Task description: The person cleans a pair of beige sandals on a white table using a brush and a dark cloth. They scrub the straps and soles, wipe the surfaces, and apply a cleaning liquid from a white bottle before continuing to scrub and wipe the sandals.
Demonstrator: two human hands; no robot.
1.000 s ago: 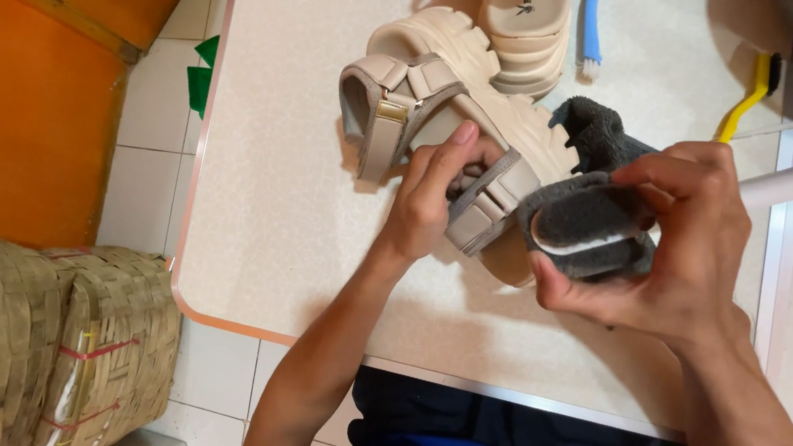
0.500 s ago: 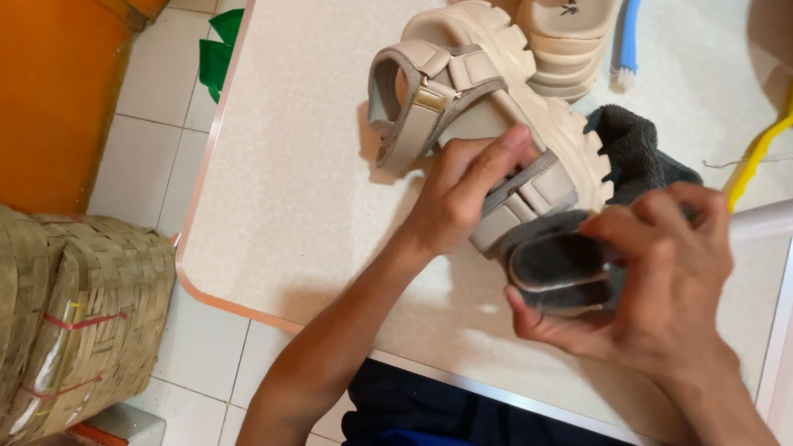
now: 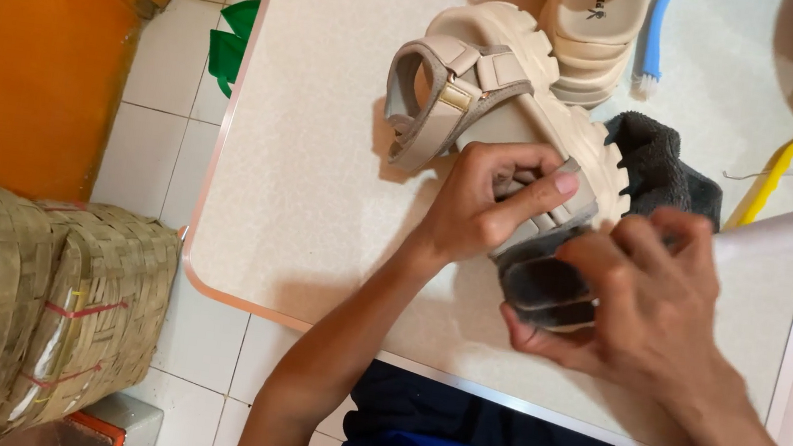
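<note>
I have the left hand (image 3: 480, 203) clamped on the beige sandal (image 3: 491, 114) mid-bench (image 3: 300, 191) and the right hand (image 3: 645, 294) clenched round a dark cloth (image 3: 540, 286) against its sole edge, so wiping looks partly done; the far sandal (image 3: 592, 25) lies untouched.

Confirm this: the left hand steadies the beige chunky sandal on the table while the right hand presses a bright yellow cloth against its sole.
Not quite. In the head view the cloth under the right hand is dark grey, not yellow. The rest holds: the left hand steadies the beige sandal on the table.
</note>
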